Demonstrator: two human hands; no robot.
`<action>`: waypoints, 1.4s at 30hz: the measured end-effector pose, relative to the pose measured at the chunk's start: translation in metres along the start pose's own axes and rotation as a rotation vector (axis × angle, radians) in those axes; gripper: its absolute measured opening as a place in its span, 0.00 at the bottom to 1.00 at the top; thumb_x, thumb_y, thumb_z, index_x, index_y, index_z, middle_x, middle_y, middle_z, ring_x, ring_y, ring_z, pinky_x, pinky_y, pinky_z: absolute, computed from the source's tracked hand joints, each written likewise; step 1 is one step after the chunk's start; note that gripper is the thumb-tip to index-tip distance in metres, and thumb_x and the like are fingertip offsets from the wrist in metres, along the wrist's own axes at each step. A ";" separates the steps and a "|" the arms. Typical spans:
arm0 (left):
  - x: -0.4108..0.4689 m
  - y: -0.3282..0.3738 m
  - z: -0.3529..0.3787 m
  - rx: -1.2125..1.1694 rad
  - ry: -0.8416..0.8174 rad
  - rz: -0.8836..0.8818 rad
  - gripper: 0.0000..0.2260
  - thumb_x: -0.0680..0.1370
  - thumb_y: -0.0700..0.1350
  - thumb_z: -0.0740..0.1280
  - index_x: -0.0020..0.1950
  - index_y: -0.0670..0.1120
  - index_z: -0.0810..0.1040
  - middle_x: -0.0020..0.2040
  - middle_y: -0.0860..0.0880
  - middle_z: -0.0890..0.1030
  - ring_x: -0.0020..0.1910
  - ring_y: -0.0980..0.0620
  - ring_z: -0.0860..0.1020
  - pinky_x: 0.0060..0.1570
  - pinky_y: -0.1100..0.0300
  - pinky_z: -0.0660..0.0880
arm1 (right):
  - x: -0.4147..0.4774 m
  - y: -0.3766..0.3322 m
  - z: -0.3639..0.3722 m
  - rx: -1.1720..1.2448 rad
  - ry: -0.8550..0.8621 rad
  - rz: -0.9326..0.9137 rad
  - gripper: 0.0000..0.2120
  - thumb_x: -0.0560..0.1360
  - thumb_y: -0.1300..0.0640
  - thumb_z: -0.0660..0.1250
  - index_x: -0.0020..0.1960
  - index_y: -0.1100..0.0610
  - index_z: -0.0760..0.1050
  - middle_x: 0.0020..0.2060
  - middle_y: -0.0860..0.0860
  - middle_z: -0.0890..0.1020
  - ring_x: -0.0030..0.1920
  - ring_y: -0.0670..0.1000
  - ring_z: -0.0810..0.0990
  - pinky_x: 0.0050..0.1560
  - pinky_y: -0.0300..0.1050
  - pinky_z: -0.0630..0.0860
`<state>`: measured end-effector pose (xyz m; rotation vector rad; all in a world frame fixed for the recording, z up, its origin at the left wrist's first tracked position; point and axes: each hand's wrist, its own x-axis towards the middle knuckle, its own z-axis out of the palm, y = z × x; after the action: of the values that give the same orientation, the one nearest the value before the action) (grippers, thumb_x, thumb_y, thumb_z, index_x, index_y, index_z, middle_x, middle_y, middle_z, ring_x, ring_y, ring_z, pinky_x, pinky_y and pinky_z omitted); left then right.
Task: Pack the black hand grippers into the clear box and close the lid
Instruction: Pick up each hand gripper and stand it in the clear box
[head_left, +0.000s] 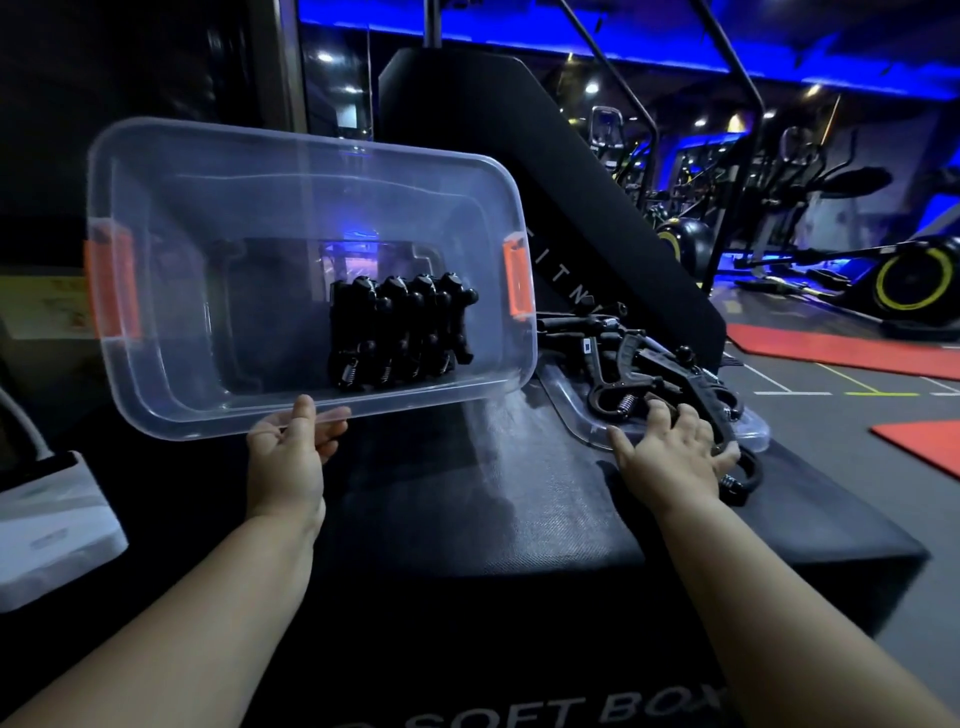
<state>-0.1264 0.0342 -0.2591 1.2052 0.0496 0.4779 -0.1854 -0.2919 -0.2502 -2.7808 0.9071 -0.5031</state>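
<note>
Facing viewer, clear box (291, 208) mouth; long axis left-right.

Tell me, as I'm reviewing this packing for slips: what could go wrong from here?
The clear box is tipped toward the camera, gripped only at its near rim by the left hand; the packed grippers could slide out. The loose grippers lie on the lid near the edge of the black pad; the right hand might knock one off.

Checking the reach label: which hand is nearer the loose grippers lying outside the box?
Right. The right hand rests on the loose grippers; the left hand grips the near rim of the clear box, off to their left.
</note>
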 end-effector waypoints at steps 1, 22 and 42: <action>0.000 0.001 0.000 -0.002 0.002 0.000 0.07 0.82 0.49 0.58 0.52 0.46 0.70 0.41 0.49 0.83 0.38 0.57 0.79 0.39 0.63 0.72 | 0.001 0.000 0.000 -0.004 -0.007 0.012 0.34 0.77 0.35 0.53 0.76 0.50 0.53 0.76 0.59 0.54 0.75 0.60 0.52 0.71 0.66 0.44; -0.003 0.001 0.000 0.015 0.018 -0.002 0.11 0.81 0.50 0.59 0.57 0.43 0.70 0.39 0.50 0.84 0.36 0.58 0.79 0.39 0.63 0.71 | -0.004 0.000 0.006 -0.012 0.082 -0.143 0.14 0.79 0.46 0.55 0.55 0.55 0.71 0.54 0.57 0.77 0.57 0.58 0.71 0.59 0.55 0.63; -0.001 0.002 0.001 0.042 0.034 -0.021 0.18 0.81 0.50 0.60 0.61 0.36 0.70 0.37 0.52 0.85 0.38 0.56 0.79 0.41 0.61 0.72 | -0.038 -0.043 0.000 0.212 0.199 -0.434 0.19 0.76 0.37 0.57 0.57 0.50 0.72 0.51 0.50 0.77 0.56 0.54 0.72 0.60 0.51 0.56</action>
<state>-0.1282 0.0336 -0.2569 1.2369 0.1018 0.4810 -0.1909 -0.2348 -0.2483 -2.7576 0.2482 -0.8950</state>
